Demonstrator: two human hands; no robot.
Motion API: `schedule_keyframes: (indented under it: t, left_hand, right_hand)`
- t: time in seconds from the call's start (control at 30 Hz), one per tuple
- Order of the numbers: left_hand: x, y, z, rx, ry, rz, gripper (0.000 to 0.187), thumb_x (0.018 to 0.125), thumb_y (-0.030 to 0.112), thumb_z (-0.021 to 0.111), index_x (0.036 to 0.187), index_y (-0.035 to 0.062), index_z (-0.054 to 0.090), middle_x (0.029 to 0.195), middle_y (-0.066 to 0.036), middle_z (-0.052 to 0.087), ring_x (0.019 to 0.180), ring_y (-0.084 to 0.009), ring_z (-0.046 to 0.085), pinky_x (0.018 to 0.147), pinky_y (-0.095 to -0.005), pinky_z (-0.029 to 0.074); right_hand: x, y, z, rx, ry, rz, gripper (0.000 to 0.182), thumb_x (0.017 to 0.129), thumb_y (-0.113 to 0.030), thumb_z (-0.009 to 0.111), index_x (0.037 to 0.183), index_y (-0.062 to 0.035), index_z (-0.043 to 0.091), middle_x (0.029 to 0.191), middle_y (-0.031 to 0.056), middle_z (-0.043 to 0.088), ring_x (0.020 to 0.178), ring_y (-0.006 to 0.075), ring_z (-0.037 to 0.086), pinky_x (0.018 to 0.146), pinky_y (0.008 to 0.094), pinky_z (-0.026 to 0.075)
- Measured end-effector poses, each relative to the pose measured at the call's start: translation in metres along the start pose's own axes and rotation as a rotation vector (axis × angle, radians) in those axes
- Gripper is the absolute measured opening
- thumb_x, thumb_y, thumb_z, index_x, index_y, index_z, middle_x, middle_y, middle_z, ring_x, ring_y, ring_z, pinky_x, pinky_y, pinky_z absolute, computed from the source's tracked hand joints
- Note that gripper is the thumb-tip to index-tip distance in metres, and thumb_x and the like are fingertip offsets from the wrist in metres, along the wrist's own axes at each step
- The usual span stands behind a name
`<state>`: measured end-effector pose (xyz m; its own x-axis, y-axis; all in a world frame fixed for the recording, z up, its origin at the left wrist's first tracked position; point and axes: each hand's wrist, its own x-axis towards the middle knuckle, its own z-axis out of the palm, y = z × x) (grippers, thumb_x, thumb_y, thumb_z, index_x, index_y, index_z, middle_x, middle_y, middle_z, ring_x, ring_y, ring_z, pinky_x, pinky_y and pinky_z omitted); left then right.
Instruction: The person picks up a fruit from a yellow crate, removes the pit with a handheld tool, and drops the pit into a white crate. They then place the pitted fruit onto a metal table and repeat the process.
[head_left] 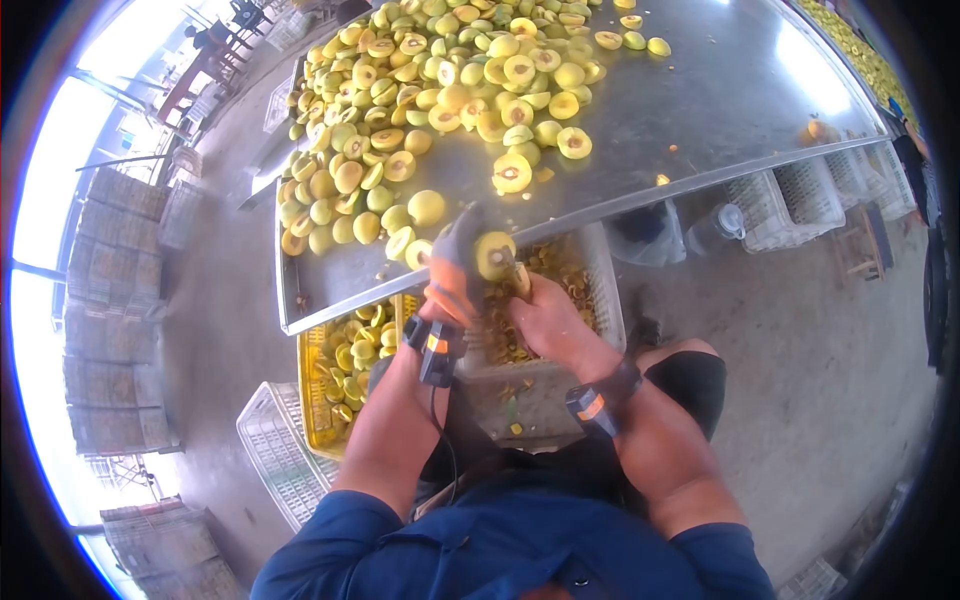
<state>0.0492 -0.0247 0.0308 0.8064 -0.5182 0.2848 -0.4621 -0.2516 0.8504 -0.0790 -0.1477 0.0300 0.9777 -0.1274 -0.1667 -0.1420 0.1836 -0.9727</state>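
My left hand [455, 265], in a grey and orange glove and a little blurred, holds a yellow peach half [494, 250] at the table's front edge, its cut face turned up. In my bare right hand [553, 322] is a tool with a short wooden handle [521, 281]. Its tip meets the cut face of the peach half; the tip's shape cannot be made out. Below both hands stands a pale crate [612, 300] with brown pits and scraps in it. A big heap of peach halves [400, 100] covers the left of the metal table [680, 120].
A yellow crate [318, 400] of peach halves stands under the table's left corner, with a white crate [270, 440] beside it. More white crates [790, 205] and a clear plastic container [720, 225] are under the right side. Stacked crates [115, 310] line the far left.
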Motion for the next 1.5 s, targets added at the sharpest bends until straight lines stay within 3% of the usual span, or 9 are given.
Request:
schedule_keyframes:
  t: [0.2,0.4,0.73,0.87,1.0,1.17,1.33,1.4,1.5]
  left_hand:
    - [-0.002,-0.003,0.01,0.514,0.084,0.154,0.035,0.087,-0.001,0.07,0.122,-0.0022,0.069,0.113,-0.018,0.074,0.101,-0.0345,0.073,0.089,-0.0394,0.059]
    - [-0.009,0.002,0.013,0.489,0.104,0.144,0.037,0.084,0.0,0.07,0.121,-0.0002,0.071,0.112,-0.018,0.075,0.103,-0.0373,0.072,0.09,-0.041,0.059]
    - [-0.015,0.015,0.007,0.527,0.113,0.196,0.039,0.081,-0.005,0.066,0.12,-0.003,0.07,0.108,-0.021,0.075,0.098,-0.0384,0.073,0.087,-0.0444,0.059]
    - [-0.019,0.012,0.016,0.214,0.102,0.085,0.032,0.083,-0.003,0.067,0.114,-0.0002,0.07,0.1,-0.017,0.074,0.089,-0.0356,0.072,0.08,-0.0419,0.059]
    - [-0.021,0.017,0.014,0.015,0.064,0.072,0.021,0.091,0.0,0.066,0.111,0.0032,0.069,0.094,-0.013,0.074,0.083,-0.0274,0.074,0.071,-0.0354,0.059]
    - [-0.028,-0.004,-0.01,-0.236,0.017,-0.148,0.014,0.1,0.007,0.063,0.112,0.0,0.068,0.098,-0.012,0.075,0.088,-0.0225,0.074,0.078,-0.0327,0.059]
    - [-0.061,-0.024,-0.099,0.652,0.207,0.16,0.027,0.094,0.003,0.064,0.12,0.0025,0.073,0.11,-0.013,0.077,0.1,-0.0267,0.074,0.086,-0.0373,0.059]
    - [-0.072,-0.011,-0.136,-0.168,0.424,-0.46,0.02,0.099,0.015,0.068,0.103,-0.0018,0.077,0.095,-0.009,0.076,0.085,-0.0178,0.07,0.078,-0.0306,0.057]
    - [-0.115,-0.066,-0.211,-0.014,0.565,-0.556,0.017,0.098,0.012,0.072,0.105,-0.0032,0.077,0.096,-0.01,0.078,0.089,-0.0137,0.072,0.08,-0.0278,0.058]
  right_hand:
    - [-0.003,0.009,0.009,-0.407,0.181,-0.078,0.029,0.094,-0.015,0.055,0.113,0.0064,0.063,0.1,0.0285,0.071,0.099,0.0454,0.069,0.09,0.0493,0.051]
    - [-0.005,0.003,-0.002,-0.297,0.005,-0.115,0.029,0.094,-0.014,0.059,0.115,0.006,0.062,0.106,0.0344,0.069,0.109,0.0531,0.065,0.093,0.0529,0.051]
    - [-0.015,-0.015,-0.006,-0.106,-0.218,0.152,0.029,0.096,-0.012,0.06,0.118,0.0049,0.064,0.104,0.0193,0.074,0.097,0.0305,0.07,0.089,0.0414,0.053]
    - [-0.009,0.027,0.008,-0.197,-0.111,-0.301,0.016,0.097,-0.011,0.061,0.107,0.0009,0.063,0.089,0.0113,0.067,0.067,0.0198,0.062,0.064,0.0369,0.05]
    - [-0.028,-0.014,-0.008,0.46,-0.401,0.41,0.01,0.102,-0.014,0.061,0.099,-0.0063,0.056,0.074,0.0009,0.051,0.048,0.0102,0.045,0.047,0.0318,0.038]
    - [-0.04,-0.021,-0.004,0.446,-0.452,0.373,0.016,0.106,-0.014,0.057,0.092,-0.0074,0.052,0.068,-0.0015,0.046,0.048,0.0109,0.046,0.045,0.0312,0.039]
    - [-0.026,0.022,-0.002,0.145,-0.197,0.454,0.02,0.104,-0.016,0.06,0.089,-0.0087,0.05,0.067,-0.0003,0.048,0.046,0.0117,0.046,0.044,0.0337,0.041]
    - [-0.033,0.01,-0.002,0.29,-0.225,0.489,0.022,0.104,-0.017,0.061,0.087,-0.0081,0.051,0.065,0.0002,0.049,0.046,0.0123,0.047,0.043,0.0344,0.04]
    - [-0.04,-0.003,0.0,0.374,-0.237,0.432,0.023,0.104,-0.017,0.062,0.086,-0.0073,0.051,0.066,0.0009,0.049,0.046,0.013,0.048,0.042,0.0344,0.04]
